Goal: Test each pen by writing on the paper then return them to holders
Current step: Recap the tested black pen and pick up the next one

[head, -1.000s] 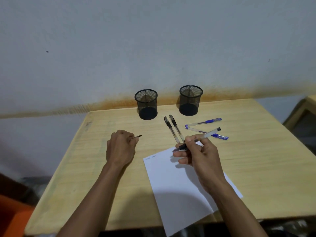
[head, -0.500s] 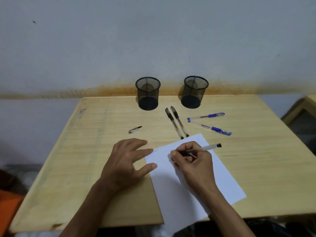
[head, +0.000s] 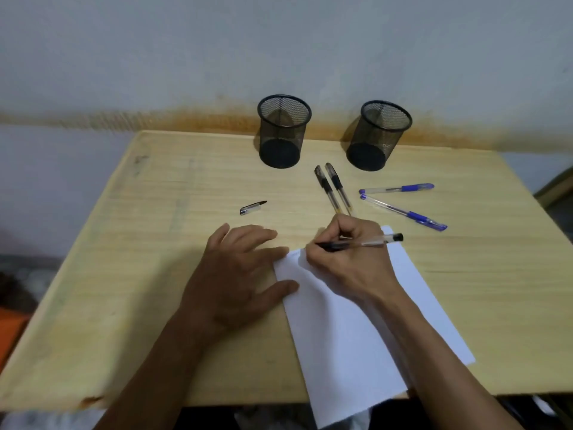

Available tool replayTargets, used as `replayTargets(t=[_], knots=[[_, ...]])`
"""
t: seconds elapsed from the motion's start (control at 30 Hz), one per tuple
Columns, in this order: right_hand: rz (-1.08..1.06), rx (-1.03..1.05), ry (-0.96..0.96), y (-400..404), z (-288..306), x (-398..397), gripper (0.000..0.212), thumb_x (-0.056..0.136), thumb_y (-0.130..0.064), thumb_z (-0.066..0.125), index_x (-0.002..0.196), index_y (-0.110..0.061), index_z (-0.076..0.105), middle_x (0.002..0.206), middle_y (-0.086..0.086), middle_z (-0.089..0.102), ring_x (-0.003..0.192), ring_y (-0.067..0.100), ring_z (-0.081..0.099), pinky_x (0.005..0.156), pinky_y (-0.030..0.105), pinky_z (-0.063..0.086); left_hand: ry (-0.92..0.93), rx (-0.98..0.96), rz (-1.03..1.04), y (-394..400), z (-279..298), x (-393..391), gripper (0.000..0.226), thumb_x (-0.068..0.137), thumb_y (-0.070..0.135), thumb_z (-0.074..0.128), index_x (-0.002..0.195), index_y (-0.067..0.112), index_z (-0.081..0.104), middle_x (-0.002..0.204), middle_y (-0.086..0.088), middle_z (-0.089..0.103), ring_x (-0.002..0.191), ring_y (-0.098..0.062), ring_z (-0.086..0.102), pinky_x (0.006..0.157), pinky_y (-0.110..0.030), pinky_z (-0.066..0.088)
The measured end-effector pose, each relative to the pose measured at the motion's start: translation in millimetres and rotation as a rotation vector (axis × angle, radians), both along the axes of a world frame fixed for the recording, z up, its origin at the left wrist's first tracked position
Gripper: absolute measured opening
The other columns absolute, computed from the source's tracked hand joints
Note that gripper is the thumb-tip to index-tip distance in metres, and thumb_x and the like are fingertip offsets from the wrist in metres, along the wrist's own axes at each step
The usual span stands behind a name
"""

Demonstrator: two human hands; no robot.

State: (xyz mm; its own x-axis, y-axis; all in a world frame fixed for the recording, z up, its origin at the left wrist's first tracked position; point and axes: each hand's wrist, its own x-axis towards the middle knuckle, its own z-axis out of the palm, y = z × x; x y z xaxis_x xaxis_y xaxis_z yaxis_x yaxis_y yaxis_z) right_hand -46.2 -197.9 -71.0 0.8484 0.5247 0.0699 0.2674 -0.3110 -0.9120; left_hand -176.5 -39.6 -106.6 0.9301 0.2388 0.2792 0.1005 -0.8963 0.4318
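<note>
My right hand (head: 347,259) grips an uncapped black pen (head: 369,243), its tip down on the top left corner of the white paper (head: 356,336). My left hand (head: 238,274) lies flat with spread fingers, pressing the paper's left edge to the table. The pen's cap (head: 252,207) lies alone on the wood behind my left hand. Two black pens (head: 333,187) lie side by side behind my right hand, and two blue pens (head: 403,200) lie to their right. Two black mesh holders, one on the left (head: 283,131) and one on the right (head: 379,135), stand empty at the table's back edge.
The wooden table (head: 139,274) backs onto a grey wall with a rusty stain. The paper overhangs the table's front edge. Another piece of wooden furniture (head: 558,181) shows at the far right edge.
A second ago my left hand held the cap; it set it down and came to press the paper. My right hand brought the pen down to the paper's corner.
</note>
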Motion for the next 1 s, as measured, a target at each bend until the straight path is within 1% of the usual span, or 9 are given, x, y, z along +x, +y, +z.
replayTargets(t=[0.07, 0.13, 0.2, 0.3, 0.37, 0.5, 0.7, 0.8, 1.0], knots=[[-0.018, 0.006, 0.014, -0.5, -8.3, 0.6, 0.019, 0.069, 0.002, 0.076, 0.062, -0.006, 0.060, 0.057, 0.007, 0.065, 0.046, 0.006, 0.055, 0.045, 0.028, 0.046, 0.015, -0.004, -0.004, 0.2, -0.7, -1.4, 0.054, 0.079, 0.070, 0.058, 0.117, 0.033, 0.070, 0.134, 0.009, 0.061, 0.130, -0.015, 0.052, 0.112, -0.055, 0.032], [-0.032, -0.007, -0.014, -1.3, -14.6, 2.0, 0.021, 0.068, 0.000, 0.077, 0.061, -0.006, 0.059, 0.057, 0.006, 0.064, 0.047, 0.005, 0.053, 0.045, 0.028, 0.045, 0.024, -0.002, -0.001, 0.5, 0.2, -1.2, 0.054, 0.079, 0.070, 0.057, 0.118, 0.034, 0.069, 0.135, 0.010, 0.060, 0.132, -0.014, 0.050, 0.113, -0.053, 0.031], [-0.039, 0.009, -0.013, -1.4, -19.4, 3.9, 0.022, 0.068, -0.003, 0.078, 0.059, -0.008, 0.059, 0.056, 0.005, 0.063, 0.049, 0.014, 0.055, 0.044, 0.035, 0.047, 0.032, -0.009, 0.001, 0.5, 2.1, 0.1, 0.055, 0.078, 0.070, 0.057, 0.118, 0.034, 0.070, 0.135, 0.009, 0.060, 0.132, -0.015, 0.049, 0.113, -0.052, 0.031], [-0.036, 0.037, -0.018, -0.9, -23.6, 5.5, 0.021, 0.067, -0.006, 0.078, 0.059, -0.008, 0.059, 0.056, 0.008, 0.064, 0.053, 0.034, 0.058, 0.042, 0.045, 0.047, 0.034, -0.017, -0.001, 1.0, 3.2, 0.2, 0.054, 0.077, 0.069, 0.059, 0.117, 0.034, 0.070, 0.133, 0.009, 0.061, 0.131, -0.016, 0.050, 0.112, -0.053, 0.031], [-0.031, 0.063, -0.002, -0.2, -23.4, 4.9, 0.021, 0.067, -0.004, 0.078, 0.059, -0.006, 0.059, 0.057, 0.012, 0.064, 0.053, 0.037, 0.057, 0.041, 0.047, 0.046, 0.034, -0.016, -0.003, 1.1, 3.7, 0.0, 0.054, 0.077, 0.069, 0.060, 0.116, 0.033, 0.071, 0.133, 0.008, 0.062, 0.131, -0.017, 0.051, 0.111, -0.053, 0.032], [-0.026, 0.068, -0.005, 2.5, -21.7, 3.9, 0.024, 0.068, 0.003, 0.078, 0.059, -0.002, 0.056, 0.055, 0.014, 0.062, 0.052, 0.036, 0.053, 0.042, 0.042, 0.042, 0.038, -0.012, 0.000, 1.1, 5.4, 0.2, 0.055, 0.078, 0.068, 0.059, 0.115, 0.031, 0.072, 0.133, 0.006, 0.062, 0.130, -0.018, 0.052, 0.111, -0.052, 0.032], [-0.013, 0.055, -0.029, 4.9, -19.0, 1.8, 0.030, 0.066, 0.003, 0.080, 0.056, -0.004, 0.052, 0.053, 0.016, 0.058, 0.049, 0.030, 0.047, 0.042, 0.037, 0.036, 0.043, -0.039, 0.000, 0.9, 7.5, -0.8, 0.054, 0.078, 0.068, 0.060, 0.116, 0.032, 0.071, 0.134, 0.008, 0.061, 0.131, -0.017, 0.051, 0.110, -0.054, 0.032], [-0.023, 0.053, -0.037, 4.0, -18.3, 2.0, 0.030, 0.065, 0.004, 0.079, 0.056, -0.003, 0.051, 0.053, 0.017, 0.058, 0.051, 0.033, 0.047, 0.043, 0.037, 0.034, 0.039, -0.055, 0.004, 0.3, 8.2, -0.6, 0.054, 0.077, 0.067, 0.061, 0.116, 0.032, 0.071, 0.135, 0.008, 0.061, 0.132, -0.015, 0.050, 0.112, -0.053, 0.031], [-0.040, 0.052, -0.044, 3.2, -17.7, 1.8, 0.024, 0.063, -0.006, 0.075, 0.057, -0.002, 0.052, 0.053, 0.014, 0.058, 0.053, 0.035, 0.048, 0.044, 0.038, 0.038, 0.041, -0.077, 0.004, -0.4, 8.1, -1.0, 0.055, 0.077, 0.067, 0.062, 0.118, 0.032, 0.070, 0.137, 0.007, 0.059, 0.135, -0.013, 0.047, 0.113, -0.054, 0.030]])
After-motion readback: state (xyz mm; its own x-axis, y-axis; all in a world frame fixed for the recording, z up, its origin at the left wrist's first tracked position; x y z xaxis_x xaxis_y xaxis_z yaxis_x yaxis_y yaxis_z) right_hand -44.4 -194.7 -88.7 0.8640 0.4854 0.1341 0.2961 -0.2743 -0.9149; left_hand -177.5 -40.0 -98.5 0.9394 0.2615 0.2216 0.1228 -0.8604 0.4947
